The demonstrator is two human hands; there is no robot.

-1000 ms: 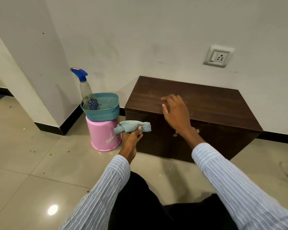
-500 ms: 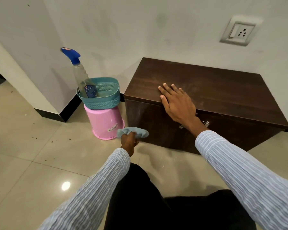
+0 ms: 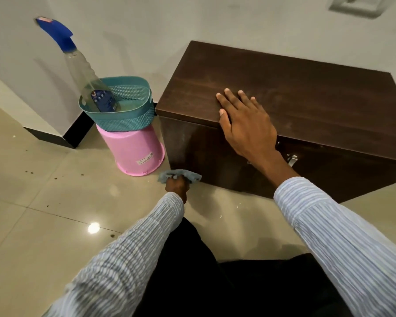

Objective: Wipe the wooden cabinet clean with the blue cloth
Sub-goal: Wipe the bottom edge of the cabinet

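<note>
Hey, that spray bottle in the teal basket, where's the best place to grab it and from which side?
Probably the clear neck just below the blue trigger head of the spray bottle, coming from above and the left. It leans up and left out of the teal basket, whose wall hides its base.

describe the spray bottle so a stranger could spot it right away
Left of the wooden cabinet sits an upturned pink bucket with a teal basket on top. The spray bottle leans inside it: the only clear, tall thing, with a blue trigger head.
</note>
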